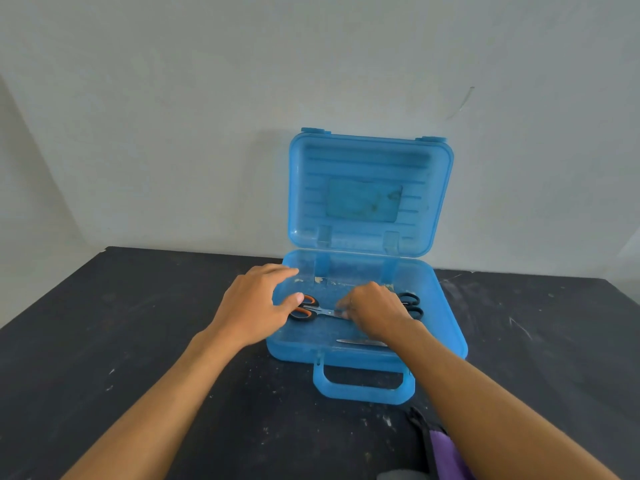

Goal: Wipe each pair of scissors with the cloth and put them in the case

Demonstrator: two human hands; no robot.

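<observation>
Head view shows my blue case [446, 327] open on the dark table [138, 341], lid propped up at twelve o'clock against the wall and handle toward me at six. My right hand [375, 311] curls down over the blades of the orange-and-black scissors [306, 308], which lie flat in the tray, handles pointing to nine o'clock. My left hand [254, 303] is relaxed, fingers spread, thumb touching those handles. Black scissors [412, 304] lie at three o'clock, partly hidden. A purple cloth [446, 455] sits at five o'clock.
</observation>
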